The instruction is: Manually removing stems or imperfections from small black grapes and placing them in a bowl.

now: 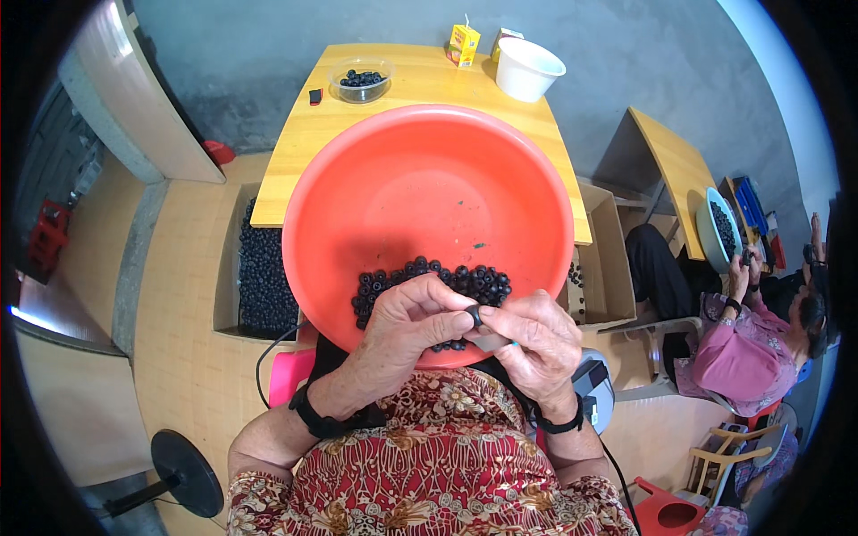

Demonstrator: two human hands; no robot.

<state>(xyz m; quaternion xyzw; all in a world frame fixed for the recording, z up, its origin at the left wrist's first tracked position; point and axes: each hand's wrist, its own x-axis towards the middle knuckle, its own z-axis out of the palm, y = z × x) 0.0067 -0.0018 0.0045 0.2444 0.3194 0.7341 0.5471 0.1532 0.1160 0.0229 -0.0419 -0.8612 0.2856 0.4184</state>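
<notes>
Head view | Thumb and fingers nearly closed, my left hand (416, 317) pinches a black piece (474, 314); my right hand (536, 335), fingers curled, touches it | Small, rounded, dark, it sits above six o'clock in the red basin (438, 201) | Yellow carton (463, 46), twelve o'clock: printed, lettering too small to read

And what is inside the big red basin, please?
The red basin holds many round black pieces, heaped toward the person, and a few dark scraps. The left hand and right hand cover part of the heap; what lies beneath cannot be seen.
</notes>
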